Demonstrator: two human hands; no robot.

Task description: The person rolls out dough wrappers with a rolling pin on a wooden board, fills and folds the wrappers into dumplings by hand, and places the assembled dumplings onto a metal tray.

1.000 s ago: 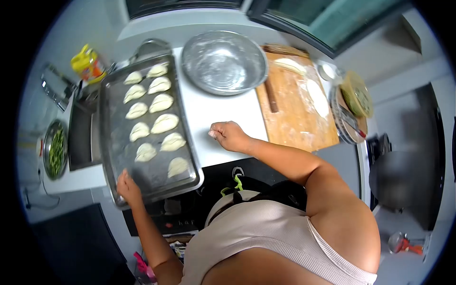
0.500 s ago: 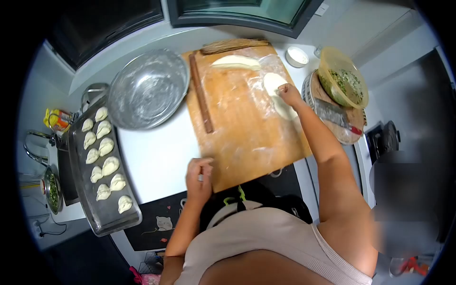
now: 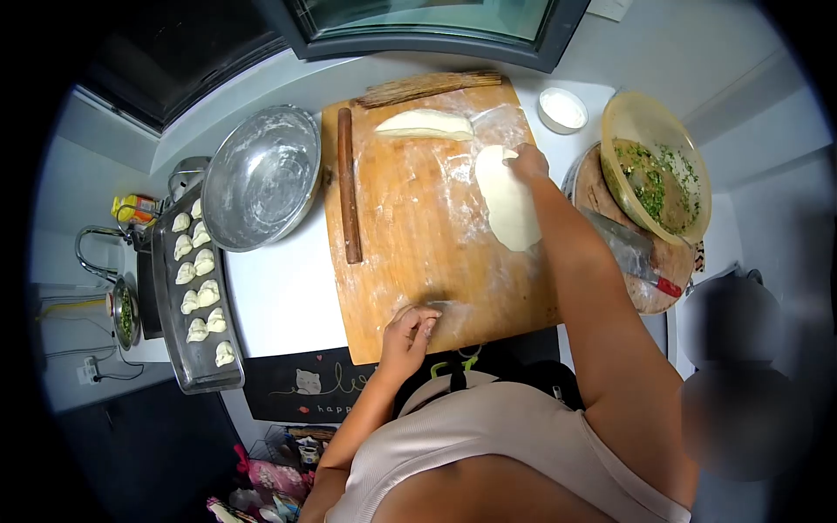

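My right hand (image 3: 530, 164) reaches to the far right of the floured wooden board (image 3: 401, 209). Its fingers are closed at the upper edge of flat pale dough wrappers (image 3: 510, 205), which look overlapped into one long shape. My left hand (image 3: 410, 336) hovers above the board's near edge, its fingers pinched together; whatever is between them, if anything, I cannot make out. A long dough piece (image 3: 425, 125) lies near the back of the board. Left of it rests a brown rolling pin (image 3: 348, 186), pointing away from me.
A floury metal bowl (image 3: 263, 179) stands left of the board, beside a tray (image 3: 234, 378) of several dumplings (image 3: 207, 293). At the right are a bowl of green filling (image 3: 656, 170), a cleaver (image 3: 623, 244) on a round board, and a small bowl of white powder (image 3: 562, 111).
My left hand has moved from beside the board to over its near edge, fingers now pinched. My right hand stays at the wrappers, which now look closer together. The camera view has shifted.
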